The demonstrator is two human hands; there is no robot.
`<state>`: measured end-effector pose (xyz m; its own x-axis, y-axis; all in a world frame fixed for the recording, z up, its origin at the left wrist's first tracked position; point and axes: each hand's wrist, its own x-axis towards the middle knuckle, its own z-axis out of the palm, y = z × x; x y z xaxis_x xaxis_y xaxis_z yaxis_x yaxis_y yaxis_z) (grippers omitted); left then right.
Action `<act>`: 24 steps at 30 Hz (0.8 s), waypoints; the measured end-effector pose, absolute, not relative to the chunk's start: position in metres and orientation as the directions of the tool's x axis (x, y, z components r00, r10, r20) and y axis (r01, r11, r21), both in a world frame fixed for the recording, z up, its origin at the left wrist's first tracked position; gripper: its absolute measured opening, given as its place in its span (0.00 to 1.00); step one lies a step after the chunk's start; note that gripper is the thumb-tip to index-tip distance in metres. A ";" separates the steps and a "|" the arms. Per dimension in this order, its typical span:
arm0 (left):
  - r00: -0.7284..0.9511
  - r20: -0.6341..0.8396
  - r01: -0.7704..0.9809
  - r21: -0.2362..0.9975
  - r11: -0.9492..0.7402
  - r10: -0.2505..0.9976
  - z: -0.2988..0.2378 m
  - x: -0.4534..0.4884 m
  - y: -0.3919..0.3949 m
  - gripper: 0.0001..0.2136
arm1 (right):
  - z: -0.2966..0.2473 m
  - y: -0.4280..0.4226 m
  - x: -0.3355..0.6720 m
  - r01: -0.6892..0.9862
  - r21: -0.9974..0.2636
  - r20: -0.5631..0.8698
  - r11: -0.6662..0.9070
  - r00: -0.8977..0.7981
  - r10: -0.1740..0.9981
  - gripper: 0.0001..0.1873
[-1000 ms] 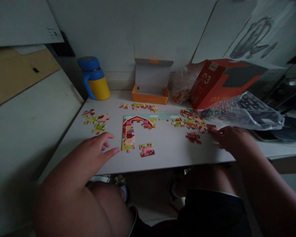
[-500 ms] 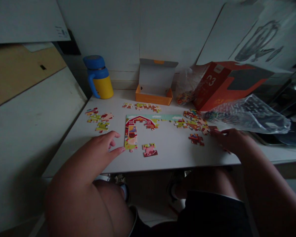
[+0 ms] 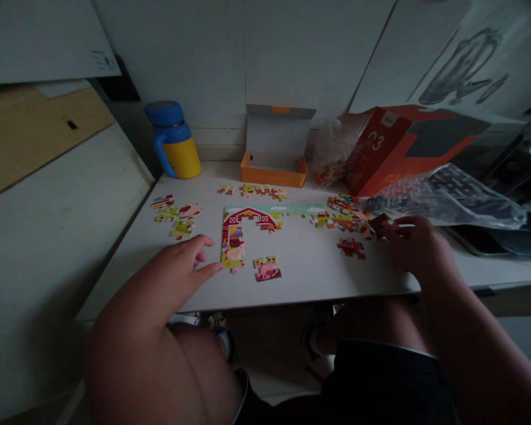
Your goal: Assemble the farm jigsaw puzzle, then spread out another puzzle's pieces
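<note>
My left hand rests over the near left part of the table, thumb and fingers well parted with nothing between them, the thumb tip just beside the joined section. A pink piece lies alone near the front edge. Towards the right end, my right hand has thumb and fingertips nearly together, seemingly pinching a dark piece, tilted up beside the heap of pieces. I'd grip it by its rim, tabs free, turn its picture face up to read it, and keep my knuckles off the heap; my left fingertips could steady the joined section. Along the back edge stand a blue and yellow bottle, an open orange box and, towards the back right corner, a red box. On that I read a large "3"; the character before it is unclear. I can make out no brand.
</note>
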<state>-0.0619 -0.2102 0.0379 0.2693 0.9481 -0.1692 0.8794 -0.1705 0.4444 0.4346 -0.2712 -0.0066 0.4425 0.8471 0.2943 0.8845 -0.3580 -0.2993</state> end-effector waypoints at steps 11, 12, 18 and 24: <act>0.276 -0.174 0.887 0.424 -0.181 0.945 0.042 -0.055 -0.210 0.18 | 0.000 -0.284 0.265 0.758 -0.645 0.171 0.097 0.019 0.985 0.13; 0.282 -0.172 0.885 0.427 -0.187 0.944 0.043 -0.053 -0.211 0.18 | 0.000 -0.285 0.245 0.699 -0.697 0.167 0.159 -0.058 0.984 0.11; 0.284 -0.210 0.875 0.456 -0.164 0.935 0.048 -0.049 -0.216 0.13 | -0.006 -0.283 0.169 0.578 -0.743 0.211 0.337 -0.275 0.938 0.07; 0.362 -0.195 0.831 0.511 -0.221 0.911 0.047 -0.055 -0.216 0.08 | -0.013 -0.270 0.157 0.733 -0.583 0.203 0.351 -0.287 0.936 0.07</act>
